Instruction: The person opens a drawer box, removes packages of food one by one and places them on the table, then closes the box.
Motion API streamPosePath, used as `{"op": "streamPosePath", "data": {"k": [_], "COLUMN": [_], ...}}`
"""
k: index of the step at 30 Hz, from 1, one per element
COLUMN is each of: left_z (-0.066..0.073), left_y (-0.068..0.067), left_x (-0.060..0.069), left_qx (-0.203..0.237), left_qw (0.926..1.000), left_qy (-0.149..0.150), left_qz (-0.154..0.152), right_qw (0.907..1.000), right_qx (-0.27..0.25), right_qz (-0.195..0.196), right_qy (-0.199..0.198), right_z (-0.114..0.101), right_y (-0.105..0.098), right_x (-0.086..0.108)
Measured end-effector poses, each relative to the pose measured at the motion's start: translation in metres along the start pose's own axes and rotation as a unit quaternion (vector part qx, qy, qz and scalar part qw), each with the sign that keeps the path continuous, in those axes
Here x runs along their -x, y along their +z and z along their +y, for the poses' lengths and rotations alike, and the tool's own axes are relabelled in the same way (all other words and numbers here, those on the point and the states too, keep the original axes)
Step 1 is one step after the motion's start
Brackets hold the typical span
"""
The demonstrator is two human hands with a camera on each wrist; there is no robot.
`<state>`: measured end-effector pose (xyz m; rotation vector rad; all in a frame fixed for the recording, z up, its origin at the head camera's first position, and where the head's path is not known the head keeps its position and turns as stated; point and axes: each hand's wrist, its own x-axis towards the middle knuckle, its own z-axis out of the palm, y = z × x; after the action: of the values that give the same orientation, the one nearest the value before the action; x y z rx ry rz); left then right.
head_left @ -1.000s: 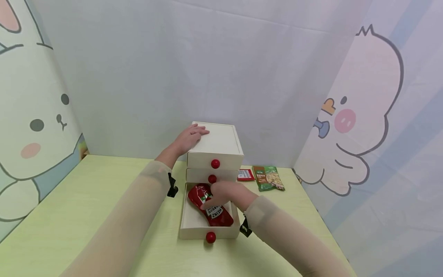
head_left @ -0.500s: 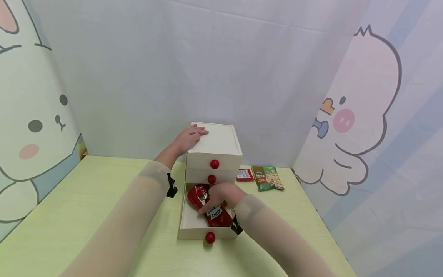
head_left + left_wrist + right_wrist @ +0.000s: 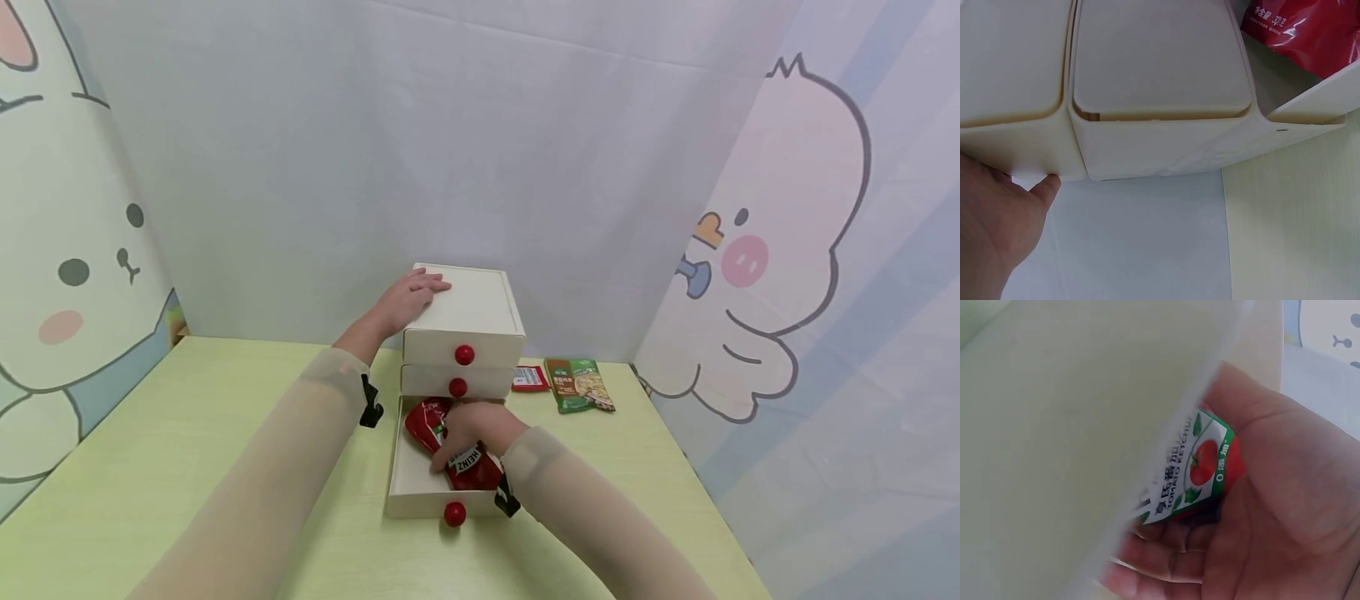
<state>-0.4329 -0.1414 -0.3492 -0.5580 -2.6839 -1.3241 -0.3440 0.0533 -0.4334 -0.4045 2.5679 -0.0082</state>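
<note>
My left hand (image 3: pixel 403 302) rests on the left edge of a white drawer cabinet (image 3: pixel 476 302), fingers lying on its top. In the left wrist view, the thumb (image 3: pixel 1047 187) touches the cabinet's side. The bottom drawer (image 3: pixel 408 479) is pulled out and holds a red Heinz ketchup pouch (image 3: pixel 427 423). Inside that drawer my right hand (image 3: pixel 480 427) grips the middle of the pouch. The right wrist view shows fingers curled about the ketchup label (image 3: pixel 1204 465); a pale blurred drawer wall (image 3: pixel 1079 437) hides part of the hand and pouch.
Two upper drawers with red knobs (image 3: pixel 464 355) are closed. Behind the cabinet's right side lie a small red-and-white packet (image 3: pixel 530 379) and a green food packet (image 3: pixel 579 385). A pale yellow-green table (image 3: pixel 225 400) spreads around, with curtains behind.
My right hand has sunk lower into the drawer and closed around the ketchup pouch, its forearm shifting left. The left hand stays on the cabinet.
</note>
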Motion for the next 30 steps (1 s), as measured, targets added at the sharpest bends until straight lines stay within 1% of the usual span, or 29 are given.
{"op": "streamPosePath", "data": {"k": [5, 9, 16, 20, 26, 30], "left_z": [-0.001, -0.001, -0.001, 0.000, 0.000, 0.001], "left_y": [0.001, 0.001, 0.001, 0.001, 0.001, 0.001], "left_x": [0.001, 0.002, 0.002, 0.001, 0.001, 0.001], "left_qx": [-0.008, -0.012, -0.013, -0.013, -0.013, -0.003], "left_qw": [1.0000, 0.9999, 0.9999, 0.9999, 0.9999, 1.0000], "left_qy": [-0.001, 0.003, 0.008, 0.007, 0.009, 0.001], "left_qz": [0.000, 0.001, 0.003, 0.003, 0.003, 0.003], "right_qw": [0.9998, 0.9995, 0.9953, 0.9937, 0.9892, 0.9873], "right_qx": [0.000, -0.005, -0.075, -0.091, -0.129, -0.138], "right_qz": [0.018, 0.028, 0.038, 0.041, 0.047, 0.051], "right_qy": [-0.003, -0.013, -0.048, -0.051, -0.053, -0.059], "right_z": [0.003, 0.006, 0.011, 0.014, 0.018, 0.019], "right_y": [0.005, 0.007, 0.006, 0.006, 0.006, 0.008], "right_x": [-0.002, -0.001, 0.003, 0.005, 0.007, 0.010]}}
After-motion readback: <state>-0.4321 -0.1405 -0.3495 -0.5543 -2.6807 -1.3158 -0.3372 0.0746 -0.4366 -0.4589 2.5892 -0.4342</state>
